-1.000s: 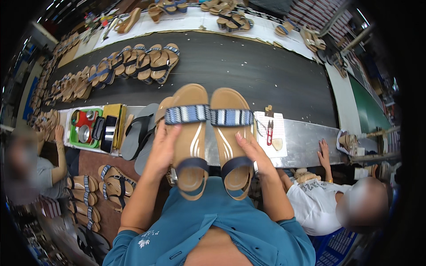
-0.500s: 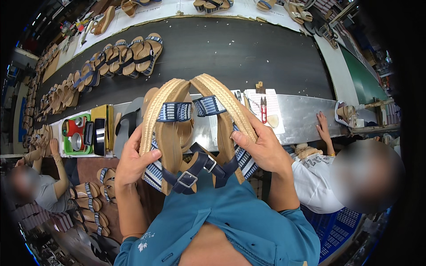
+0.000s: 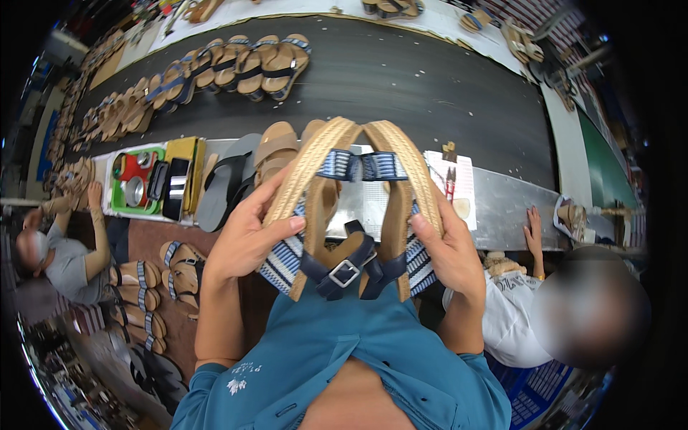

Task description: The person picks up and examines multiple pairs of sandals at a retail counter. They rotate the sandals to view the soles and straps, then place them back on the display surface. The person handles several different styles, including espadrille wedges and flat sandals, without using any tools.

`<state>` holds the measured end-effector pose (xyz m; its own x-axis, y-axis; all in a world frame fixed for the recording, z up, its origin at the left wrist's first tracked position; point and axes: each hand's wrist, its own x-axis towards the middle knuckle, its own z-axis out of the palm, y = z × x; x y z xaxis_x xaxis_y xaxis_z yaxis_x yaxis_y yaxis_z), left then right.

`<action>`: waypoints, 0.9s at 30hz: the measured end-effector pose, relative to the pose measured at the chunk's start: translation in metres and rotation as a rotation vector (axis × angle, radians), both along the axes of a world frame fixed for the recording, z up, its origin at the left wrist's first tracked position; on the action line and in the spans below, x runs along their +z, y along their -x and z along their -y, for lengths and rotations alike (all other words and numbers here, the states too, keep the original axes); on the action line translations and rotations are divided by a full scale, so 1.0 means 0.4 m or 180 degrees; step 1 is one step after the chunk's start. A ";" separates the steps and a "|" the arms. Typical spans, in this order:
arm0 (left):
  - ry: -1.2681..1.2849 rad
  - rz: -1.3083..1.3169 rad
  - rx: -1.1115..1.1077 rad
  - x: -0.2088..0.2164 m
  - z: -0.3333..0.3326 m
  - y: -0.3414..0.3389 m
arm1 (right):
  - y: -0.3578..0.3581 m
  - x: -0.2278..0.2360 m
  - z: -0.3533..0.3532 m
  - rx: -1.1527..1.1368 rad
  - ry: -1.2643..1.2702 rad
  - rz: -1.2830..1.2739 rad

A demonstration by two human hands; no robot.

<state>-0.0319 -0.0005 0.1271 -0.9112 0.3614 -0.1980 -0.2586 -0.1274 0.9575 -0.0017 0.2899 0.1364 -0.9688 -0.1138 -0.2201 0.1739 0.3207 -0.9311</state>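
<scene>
My left hand point(image 3: 247, 233) grips one wedge sandal point(image 3: 309, 175) by its side, thumb on the patterned wedge. The other sandal of the pair point(image 3: 412, 172) is held the same way in my right hand point(image 3: 455, 247). Both have braided straw-coloured edges, blue-and-white woven toe straps and navy ankle straps with a square silver buckle. Toes point away from me and lean together, and the two toe straps almost meet. Their ankle straps hang close to my teal shirt and overlap. Behind my left hand, tan-strapped sandals point(image 3: 276, 147) stand on the bench, partly hidden.
A dark conveyor belt point(image 3: 401, 79) carries a row of sandals point(image 3: 287, 68). On the metal bench point(image 3: 502, 197) are red snips point(image 3: 451, 185), a paper sheet point(image 3: 464, 166), grey soles point(image 3: 228, 186) and a green tray point(image 3: 118, 202). Co-workers sit left point(image 3: 75, 251) and right point(image 3: 502, 315); more sandals point(image 3: 143, 297) lie at left.
The view has shifted a little. Both held sandals have turned slightly, bringing their toe straps closer together. Sandals on the belt have moved right relative to the bench.
</scene>
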 end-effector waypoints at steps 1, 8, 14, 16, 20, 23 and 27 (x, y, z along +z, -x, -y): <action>0.0052 0.0036 -0.0023 -0.003 0.002 0.003 | -0.001 0.000 -0.002 0.0045 -0.0026 -0.0069; -0.0009 0.0100 -0.0007 -0.012 0.003 0.006 | 0.006 -0.034 -0.008 0.0115 0.0397 -0.0277; 0.0408 -0.0025 0.0034 -0.032 0.006 0.003 | 0.005 -0.054 -0.006 0.0089 0.0354 -0.0200; 0.0458 -0.0075 0.0097 -0.034 0.002 0.001 | 0.005 -0.057 -0.007 0.0110 0.0290 -0.0201; 0.0559 -0.0123 0.0119 -0.033 -0.001 -0.001 | 0.007 -0.062 -0.009 0.0114 0.0153 -0.0229; 0.0585 -0.0114 0.0100 -0.039 -0.003 0.003 | 0.010 -0.068 -0.010 0.0102 0.0172 -0.0273; 0.0619 -0.0100 0.0144 -0.041 0.001 0.015 | 0.016 -0.080 -0.013 0.0112 0.0284 -0.0258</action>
<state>-0.0378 -0.0010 0.1108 -0.9324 0.2777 -0.2313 -0.2264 0.0498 0.9727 -0.0080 0.2950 0.1043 -0.9781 -0.1635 -0.1289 0.0871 0.2406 -0.9667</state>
